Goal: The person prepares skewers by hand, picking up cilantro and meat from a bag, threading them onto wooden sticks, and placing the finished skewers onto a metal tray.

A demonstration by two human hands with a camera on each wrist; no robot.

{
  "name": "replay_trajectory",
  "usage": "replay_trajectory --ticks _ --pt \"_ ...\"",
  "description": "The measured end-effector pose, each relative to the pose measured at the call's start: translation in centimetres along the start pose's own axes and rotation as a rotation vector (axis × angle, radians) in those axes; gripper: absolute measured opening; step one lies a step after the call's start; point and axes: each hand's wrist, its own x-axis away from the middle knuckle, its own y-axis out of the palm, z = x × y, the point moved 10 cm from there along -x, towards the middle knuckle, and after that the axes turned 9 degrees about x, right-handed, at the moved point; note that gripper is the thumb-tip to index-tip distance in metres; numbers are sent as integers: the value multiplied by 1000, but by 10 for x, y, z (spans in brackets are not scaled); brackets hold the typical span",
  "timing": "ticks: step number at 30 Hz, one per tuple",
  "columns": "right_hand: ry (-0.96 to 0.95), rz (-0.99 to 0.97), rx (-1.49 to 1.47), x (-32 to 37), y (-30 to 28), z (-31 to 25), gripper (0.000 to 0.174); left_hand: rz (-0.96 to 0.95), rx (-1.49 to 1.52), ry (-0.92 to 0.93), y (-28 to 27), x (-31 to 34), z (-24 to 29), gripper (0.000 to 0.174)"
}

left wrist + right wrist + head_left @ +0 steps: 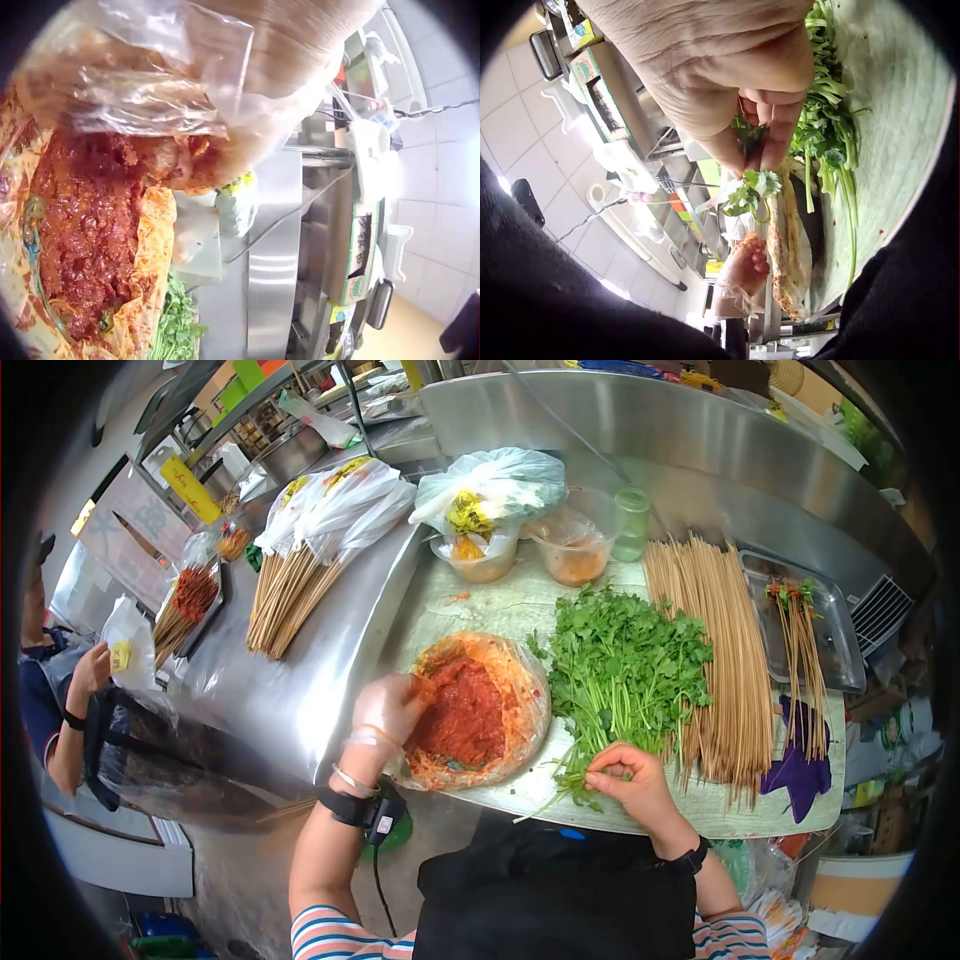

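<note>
Head view: a person with striped sleeves (330, 930) works with both hands at a pale green worktop (500, 610).
Left hand (388, 708): in a clear plastic glove smeared red, fingers bent inward at the left side of the bowl; whether they grasp anything cannot be told.
Right hand (628, 782): thumb and fingertips together, pinching a small leafy sprig (750, 193) near the lower edge of the worktop.
Red paste (465, 705): a thick mass inside the plastic-lined bowl (530, 700), which stands left of the greens.
Herb bunch (625, 650): piled between bowl and sticks, leaves toward the back, stems toward the person, a few loose stems beside the right hand.
Wooden sticks (715, 680): a broad row laid lengthwise just right of the herb bunch.
Metal tray (850, 665): at the far right, with several skewers (800, 650) topped in red and green reaching over its near edge onto a purple cloth (800, 780).
Back of the worktop: two clear tubs, one under a plastic bag (490, 485), beside a green container (631, 525).
Left side: bagged skewers (300, 580) lie on a steel surface (280, 695).
</note>
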Motion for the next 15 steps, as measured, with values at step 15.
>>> replay_trajectory --ticks 15 --pt "25 33 69 6 -11 -10 8 -82 -965 365 29 0 25 6"
